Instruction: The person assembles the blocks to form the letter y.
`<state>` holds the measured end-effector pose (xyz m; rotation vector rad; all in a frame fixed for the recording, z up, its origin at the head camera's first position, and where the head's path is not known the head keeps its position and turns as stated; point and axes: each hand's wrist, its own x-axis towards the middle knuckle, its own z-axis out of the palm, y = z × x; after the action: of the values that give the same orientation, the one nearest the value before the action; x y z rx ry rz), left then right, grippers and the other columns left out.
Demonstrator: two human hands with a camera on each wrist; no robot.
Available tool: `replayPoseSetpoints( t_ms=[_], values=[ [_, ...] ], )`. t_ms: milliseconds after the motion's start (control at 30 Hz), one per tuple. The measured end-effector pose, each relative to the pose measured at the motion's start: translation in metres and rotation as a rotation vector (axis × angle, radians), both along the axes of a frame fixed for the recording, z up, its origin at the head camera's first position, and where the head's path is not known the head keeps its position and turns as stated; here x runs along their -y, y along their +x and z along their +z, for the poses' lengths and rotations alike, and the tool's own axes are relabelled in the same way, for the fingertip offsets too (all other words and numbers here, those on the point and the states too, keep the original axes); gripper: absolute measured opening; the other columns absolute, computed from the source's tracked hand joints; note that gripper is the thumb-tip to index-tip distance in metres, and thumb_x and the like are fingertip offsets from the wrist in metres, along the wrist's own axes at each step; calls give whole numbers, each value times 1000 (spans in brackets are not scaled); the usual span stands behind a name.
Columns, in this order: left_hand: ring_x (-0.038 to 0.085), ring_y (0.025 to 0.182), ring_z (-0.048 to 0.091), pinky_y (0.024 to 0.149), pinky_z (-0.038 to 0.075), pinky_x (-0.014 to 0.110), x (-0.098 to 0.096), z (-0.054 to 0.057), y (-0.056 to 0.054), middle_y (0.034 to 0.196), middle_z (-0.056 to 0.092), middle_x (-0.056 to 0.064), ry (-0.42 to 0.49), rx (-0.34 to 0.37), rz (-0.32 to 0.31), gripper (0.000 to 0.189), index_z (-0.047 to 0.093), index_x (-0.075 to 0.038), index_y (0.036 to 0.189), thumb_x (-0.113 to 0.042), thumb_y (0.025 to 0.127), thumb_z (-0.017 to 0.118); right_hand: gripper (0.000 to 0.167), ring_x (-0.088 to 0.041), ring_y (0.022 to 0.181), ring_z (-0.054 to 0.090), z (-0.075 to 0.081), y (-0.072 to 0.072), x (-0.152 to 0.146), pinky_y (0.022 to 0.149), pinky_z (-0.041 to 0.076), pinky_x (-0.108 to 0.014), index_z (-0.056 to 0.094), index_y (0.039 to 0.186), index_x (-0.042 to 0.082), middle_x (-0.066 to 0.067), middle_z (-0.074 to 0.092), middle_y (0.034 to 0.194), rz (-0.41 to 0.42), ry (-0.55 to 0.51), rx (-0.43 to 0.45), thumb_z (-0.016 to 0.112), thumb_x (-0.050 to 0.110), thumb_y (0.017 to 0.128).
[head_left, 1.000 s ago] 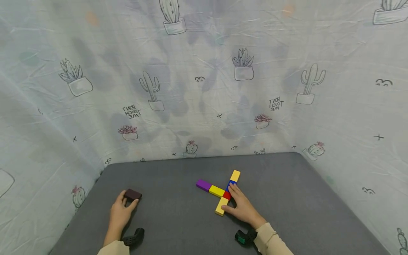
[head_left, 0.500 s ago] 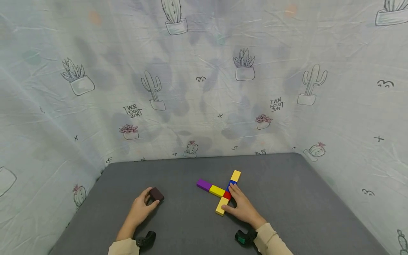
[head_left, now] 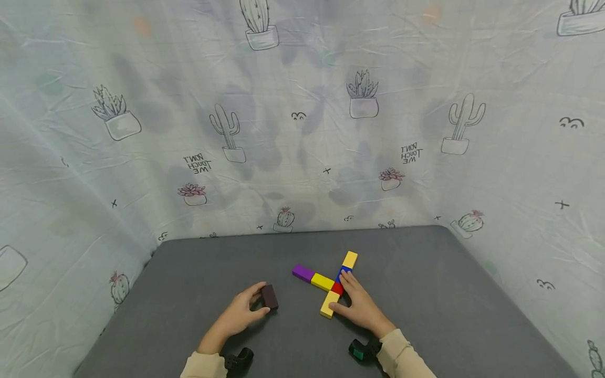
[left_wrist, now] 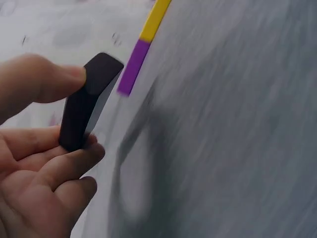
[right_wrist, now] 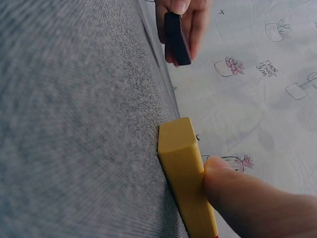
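My left hand (head_left: 240, 314) pinches a dark brown block (head_left: 269, 297) between thumb and fingers, held above the table. In the left wrist view the block (left_wrist: 81, 101) stands tilted, with the thumb on one end and fingers at the other. My right hand (head_left: 363, 311) rests on a joined row of blocks, fingers over the blue block (head_left: 346, 269) and thumb on the near pale yellow block (head_left: 328, 304). A red block (head_left: 337, 288) lies between them, partly covered. A far pale yellow block (head_left: 350, 259) extends the row. From the red block a yellow block (head_left: 322, 282) and purple block (head_left: 303, 273) branch left.
The grey tabletop (head_left: 416, 273) runs back to a pale fabric wall (head_left: 302, 157) printed with cacti. Similar fabric closes in both sides. Dark wrist devices sit by both sleeves; one is the right wrist device (head_left: 364, 352).
My left hand has carried the dark brown block rightward from the table's left side, turning it more upright, closer to the joined blocks. The right hand has stayed in place.
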<state>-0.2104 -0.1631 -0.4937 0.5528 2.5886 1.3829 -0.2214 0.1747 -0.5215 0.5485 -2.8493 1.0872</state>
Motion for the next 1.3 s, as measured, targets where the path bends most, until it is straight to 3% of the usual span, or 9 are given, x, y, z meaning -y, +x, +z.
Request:
replayPoseSetpoints(
  t_ms=[167, 300, 667, 933, 1300],
  values=[
    [43, 128, 44, 99, 44, 49, -20, 2, 4, 144, 37, 27, -27, 20, -176, 70, 31, 5, 144, -27, 91, 65, 87, -34, 145, 15, 0, 0, 0, 111, 25, -58, 34, 146, 1, -14, 24, 156, 5, 1, 5, 64, 54, 84],
    [40, 128, 46, 99, 45, 44, -34, 4, 9, 144, 38, 25, -51, 23, -260, 69, 33, 6, 143, -26, 90, 65, 87, -34, 145, 14, 0, 0, 1, 112, 25, -58, 33, 146, 1, -13, 23, 156, 4, 2, 7, 65, 53, 83],
    [26, 123, 53, 97, 49, 32, -66, 8, 18, 141, 46, 16, -222, -62, -343, 65, 41, 0, 141, -26, 88, 67, 86, -33, 145, 15, 2, 1, -1, 112, 24, -58, 34, 145, 0, -13, 24, 156, -14, 6, 5, 66, 50, 83],
    [21, 128, 49, 102, 45, 36, -85, 14, 20, 140, 49, 11, -300, -117, -407, 64, 43, -2, 141, -29, 88, 66, 85, -34, 145, 15, 4, 2, 0, 111, 24, -59, 34, 145, -1, -14, 24, 156, -12, 5, -8, 66, 49, 84],
    [20, 132, 45, 104, 44, 33, -95, 15, 17, 145, 44, 9, -396, -108, -471, 63, 41, -4, 143, -27, 89, 65, 84, -38, 144, 18, 3, 1, 1, 109, 26, -60, 36, 144, -3, -17, 26, 154, 2, 14, -51, 66, 48, 84]
  ],
)
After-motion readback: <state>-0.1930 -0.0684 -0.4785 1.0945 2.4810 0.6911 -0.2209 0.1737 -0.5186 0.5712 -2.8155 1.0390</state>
